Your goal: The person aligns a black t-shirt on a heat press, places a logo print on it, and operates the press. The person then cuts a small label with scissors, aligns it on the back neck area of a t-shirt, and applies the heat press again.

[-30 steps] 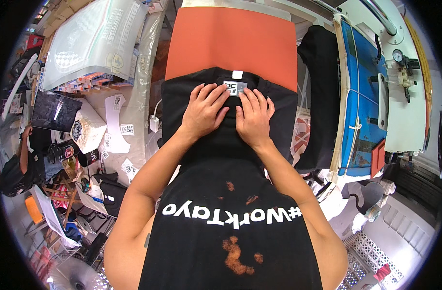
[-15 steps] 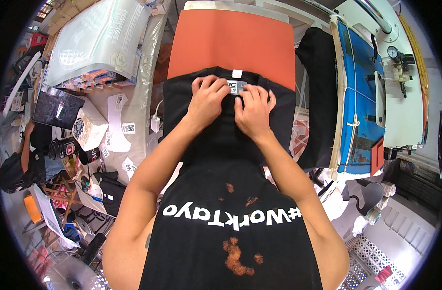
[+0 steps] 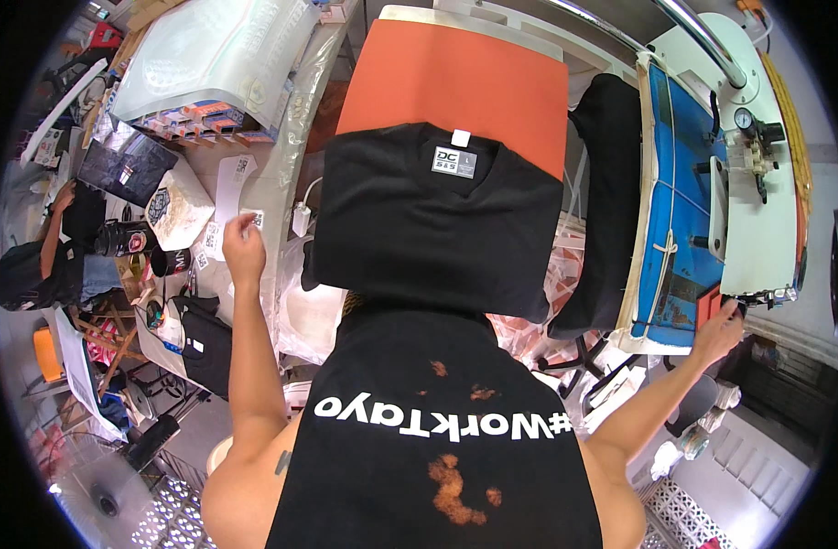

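Note:
A folded black T-shirt point(image 3: 432, 229) lies on the orange press pad point(image 3: 460, 78). A grey-and-white printed label point(image 3: 454, 163) is inside its neckline, below a small white tag point(image 3: 460, 138). My left hand point(image 3: 245, 245) has come away to the left table, fingers curled beside a small printed sticker point(image 3: 258, 219); whether they pinch anything is hidden. At the far right, my right hand point(image 3: 719, 331) is closed around the near edge of the press's control box point(image 3: 768, 297), next to a red-orange piece point(image 3: 708, 303). What its fingers grip is unclear.
Boxes under a translucent sheet point(image 3: 213, 55) stand at the back left. A white sticker strip point(image 3: 230, 188) and a dark mug point(image 3: 170, 261) are on the left table. To the right stand a blue press board point(image 3: 680, 206) and a pressure gauge point(image 3: 743, 117). Another person's arm point(image 3: 56, 220) is at far left.
Both hands have let go of the neckline label. My left hand has moved left to the stickers, my right hand right to the control box. The label stays on the T-shirt.

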